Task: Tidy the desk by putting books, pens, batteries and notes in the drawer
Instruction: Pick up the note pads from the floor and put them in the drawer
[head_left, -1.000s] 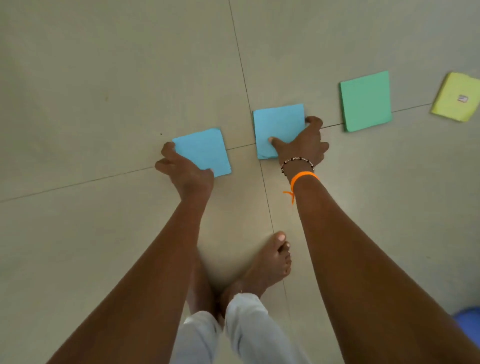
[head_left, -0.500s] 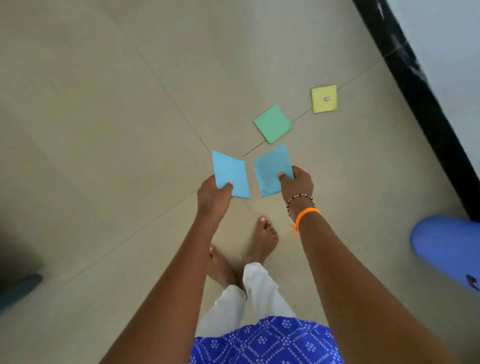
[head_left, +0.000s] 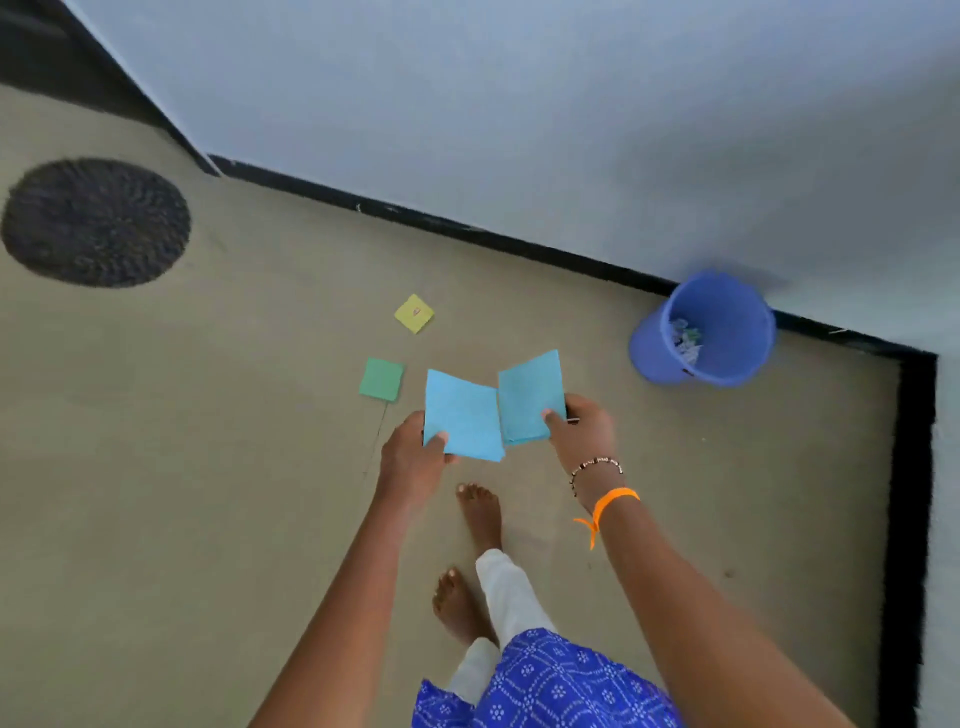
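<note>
My left hand (head_left: 413, 460) grips a light blue pad of notes (head_left: 462, 415) by its lower left corner, well above the floor. My right hand (head_left: 582, 428) grips a second blue pad of notes (head_left: 530, 397) by its lower right corner. The two pads touch edge to edge in front of me. On the floor beyond them lie a green pad of notes (head_left: 382, 379) and, further off, a yellow pad of notes (head_left: 414, 313). No desk or drawer is in view.
A blue bin (head_left: 709, 330) with crumpled paper inside stands at the right against the wall's black skirting (head_left: 467, 231). A round dark mat (head_left: 96, 222) lies at the far left. My bare feet (head_left: 480, 514) are below my hands on the beige floor.
Both hands have lifted the blue pads off the floor and brought them together. The view has risen and swung, and the wall, bin and mat have come into sight.
</note>
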